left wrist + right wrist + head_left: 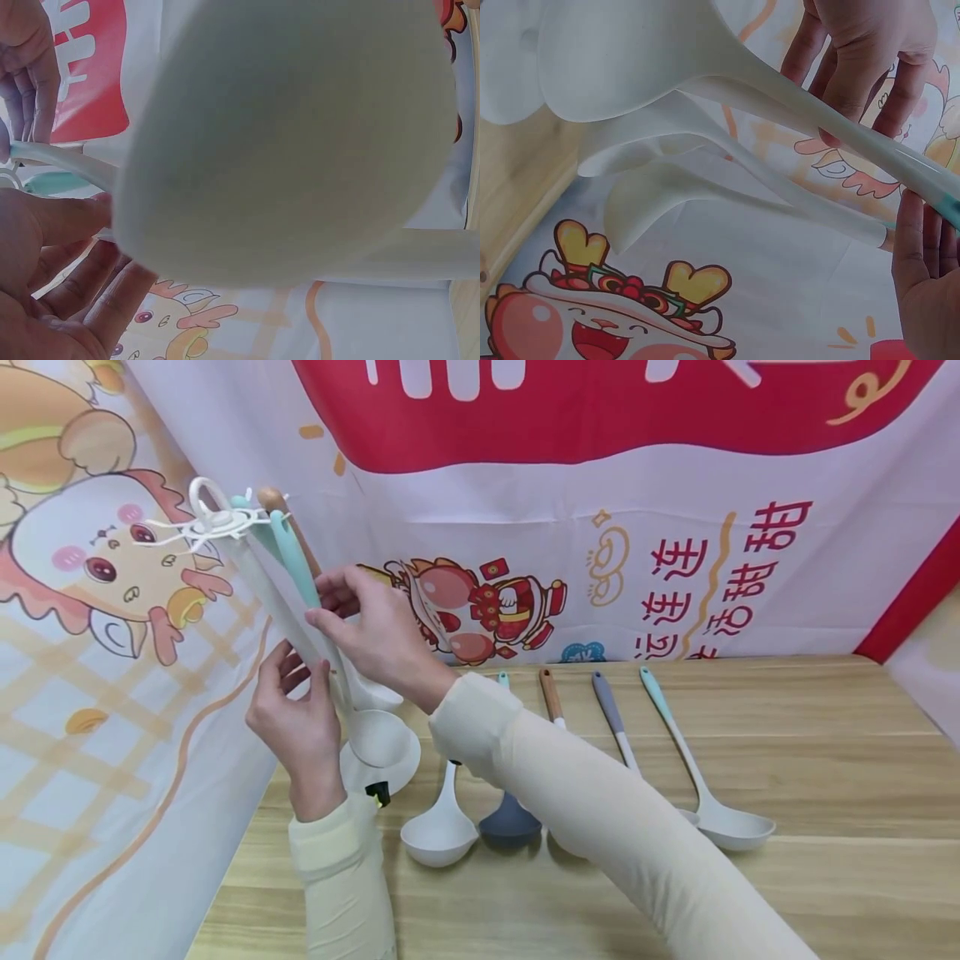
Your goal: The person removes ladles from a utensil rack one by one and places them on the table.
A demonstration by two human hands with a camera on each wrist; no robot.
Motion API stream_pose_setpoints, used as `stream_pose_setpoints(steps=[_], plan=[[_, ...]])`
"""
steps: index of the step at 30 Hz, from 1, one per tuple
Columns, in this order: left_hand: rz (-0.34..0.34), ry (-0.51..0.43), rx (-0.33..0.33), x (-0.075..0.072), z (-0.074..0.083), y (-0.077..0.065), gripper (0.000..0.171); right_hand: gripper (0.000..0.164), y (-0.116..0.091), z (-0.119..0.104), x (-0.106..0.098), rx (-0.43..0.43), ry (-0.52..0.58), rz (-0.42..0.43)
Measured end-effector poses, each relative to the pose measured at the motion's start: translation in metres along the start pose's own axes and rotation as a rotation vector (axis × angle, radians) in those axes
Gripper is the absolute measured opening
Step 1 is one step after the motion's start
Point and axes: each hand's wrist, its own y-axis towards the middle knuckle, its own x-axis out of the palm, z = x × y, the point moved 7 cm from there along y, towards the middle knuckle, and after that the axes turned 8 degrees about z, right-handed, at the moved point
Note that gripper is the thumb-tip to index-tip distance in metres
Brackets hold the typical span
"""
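A white utensil stand (pixel 213 522) with a hooked top stands at the left, tilted in the head view. Several ladles hang from it, one with a wooden handle end (pixel 272 500). My right hand (pixel 382 627) pinches the teal handle of a white ladle (pixel 637 52) high up near the hooks. Lower down, my left hand (pixel 296 718) holds the stand's pole between thumb and fingers, its thumb close to that ladle's stem. The ladle's pale bowl (pixel 292 135) fills much of the left wrist view. Other white ladles (pixel 742 165) hang beside it in the right wrist view.
On the wooden table (pixel 847 760) lie a white ladle (pixel 441 839), a dark grey ladle (pixel 510 824) and a teal-handled ladle (pixel 735 827). A wooden handle (pixel 551 693) and a grey handle (pixel 609 702) lie between them. My right sleeve hides parts. Printed cloth (pixel 480 552) hangs behind.
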Motion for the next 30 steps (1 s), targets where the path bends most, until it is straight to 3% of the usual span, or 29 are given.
stream_pose_setpoints(steps=[21,30], plan=[[-0.009,0.014,-0.011,-0.002,0.001,0.0,0.034,0.035,-0.006,-0.008,-0.004,-0.021,-0.059,-0.011],[-0.008,0.019,-0.019,-0.002,0.0,0.0,0.035,0.034,-0.007,-0.012,-0.013,-0.061,-0.023,-0.003]])
